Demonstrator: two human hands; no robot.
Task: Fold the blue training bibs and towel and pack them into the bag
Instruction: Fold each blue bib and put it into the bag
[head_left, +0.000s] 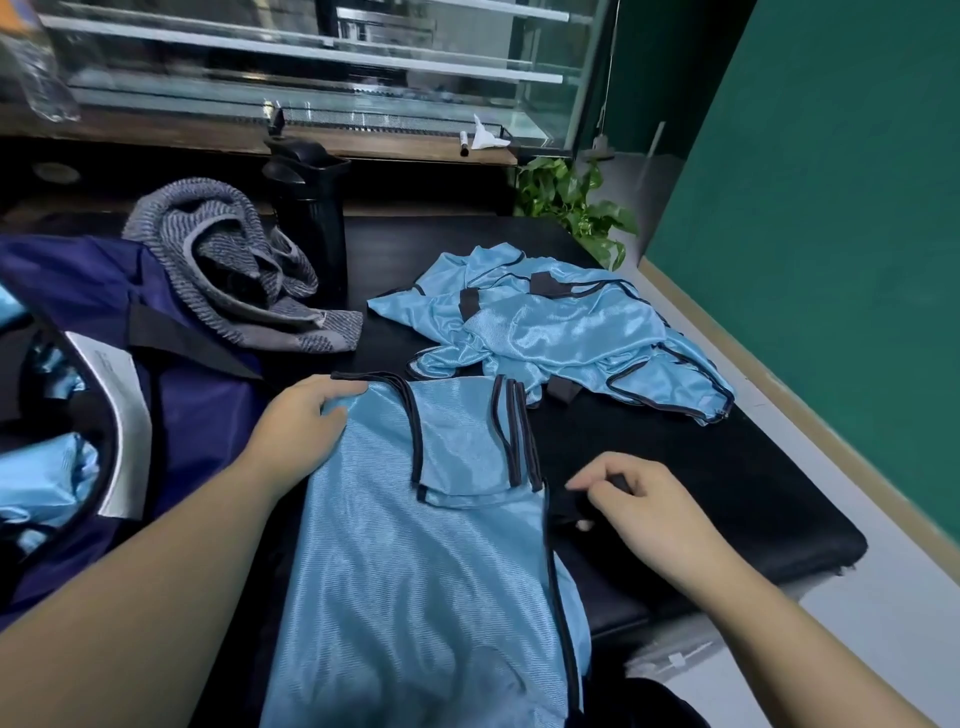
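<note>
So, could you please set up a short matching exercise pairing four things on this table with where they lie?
Things:
1. flat light-blue mesh bib
2. crumpled pile of light-blue bibs
3. grey striped knitted towel
4. dark-blue fabric bag

Places:
A. far side of the table, near the leafy plant
B. left edge, open, blue cloth inside
C. nearest the person, under the left hand
D. beside the tall black bottle

Pairs: 1-C, 2-A, 3-D, 4-B
</note>
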